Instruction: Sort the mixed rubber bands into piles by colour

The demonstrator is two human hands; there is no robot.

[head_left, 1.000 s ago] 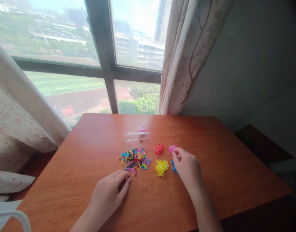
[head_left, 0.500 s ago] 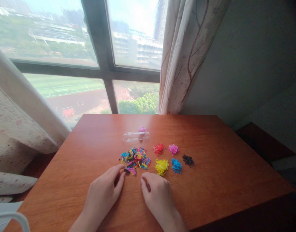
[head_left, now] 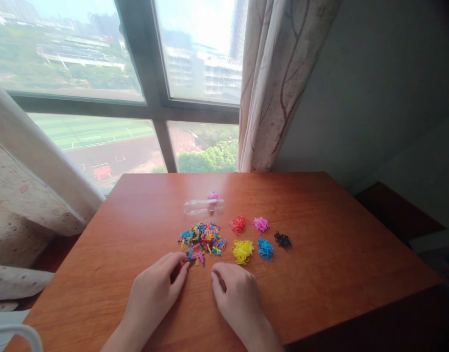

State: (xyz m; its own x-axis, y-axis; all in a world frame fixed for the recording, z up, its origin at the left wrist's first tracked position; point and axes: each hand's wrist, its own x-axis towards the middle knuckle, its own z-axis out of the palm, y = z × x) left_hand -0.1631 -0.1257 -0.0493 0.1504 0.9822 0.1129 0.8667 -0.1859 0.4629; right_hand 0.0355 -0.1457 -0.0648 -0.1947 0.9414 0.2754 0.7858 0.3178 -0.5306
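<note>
Person's left hand (head_left: 151, 291) is resting at the near edge of a mixed heap of small, thin, multicoloured loop-shaped pieces (head_left: 202, 237), material looking like plastic or rubber. Left thumb and index are bunching close beside a dark piece; cannot tell if they are pinching it. Right hand (head_left: 239, 288) is lying low, just right of the heap's near end, fingers curling in, thumb near index; cannot tell whether the tips are meeting or holding anything.

5 single-colour clusters of similar pieces are sitting right of the heap: red loop cluster (head_left: 238, 225) and pink loop cluster (head_left: 261, 224) farther off; yellow loop cluster (head_left: 242, 252), blue loop cluster (head_left: 266, 249) and black loop cluster (head_left: 283, 240) nearer. All are lying apart on the brown wood-look table (head_left: 319, 293). Clear, long, plastic-looking container (head_left: 197, 207) is lying on its side beyond the heap, small purple object (head_left: 213, 195) just behind it.

Handling, my judgement: pieces are probably tangling, so teasing 1 loose from the heap's edge and pinching it by 1 end should be working better than digging into the middle. Left fingers should be steadying neighbours lightly. Right wrist should be clearing the yellow cluster, as a low sweep would be scattering it.
</note>
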